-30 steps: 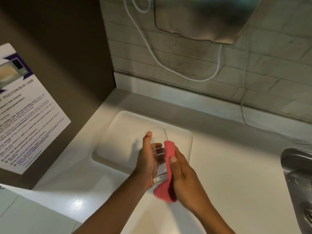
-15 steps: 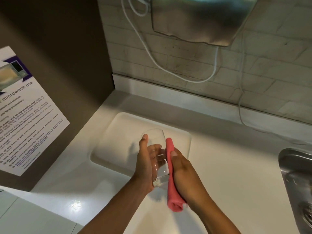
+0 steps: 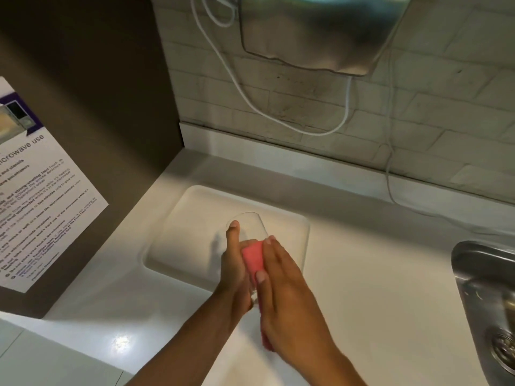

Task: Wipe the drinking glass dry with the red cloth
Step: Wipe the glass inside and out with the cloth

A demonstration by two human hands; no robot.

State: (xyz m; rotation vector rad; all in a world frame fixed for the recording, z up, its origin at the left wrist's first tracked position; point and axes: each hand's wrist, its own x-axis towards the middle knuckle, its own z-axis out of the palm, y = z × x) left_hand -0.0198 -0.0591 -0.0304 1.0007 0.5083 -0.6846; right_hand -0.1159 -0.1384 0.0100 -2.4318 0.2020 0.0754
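Step in hand: wiping the outside of the glass, mid-task by the look of it.

Left hand: closed round the lower body of the glass, thumb laid up along its wall, holding it tilted with the mouth pointing away toward the table's back edge.

Right hand: fingers flat and pressed on the cloth, thumb underneath, pinning the cloth against the side of the glass.

Glass: clear, held in the air above the near edge of the tray, toward the table's left side. Holds nothing that can be seen; whether drops remain inside cannot be told.

Cloth: red, folded into a narrow strip, its upper end on the glass wall, its lower end showing below the right palm.

Tray: white, shallow, lying near the table's back left corner; nothing rests in it.

Sink: steel, at the table's right edge; only part shows, with the drain visible and no dishes seen.

Next move, as judged: turn the glass in the left hand so the cloth meets unwiped wall, then push cloth into the mouth for the inside. Grip must stay firm; wet glass may slip.
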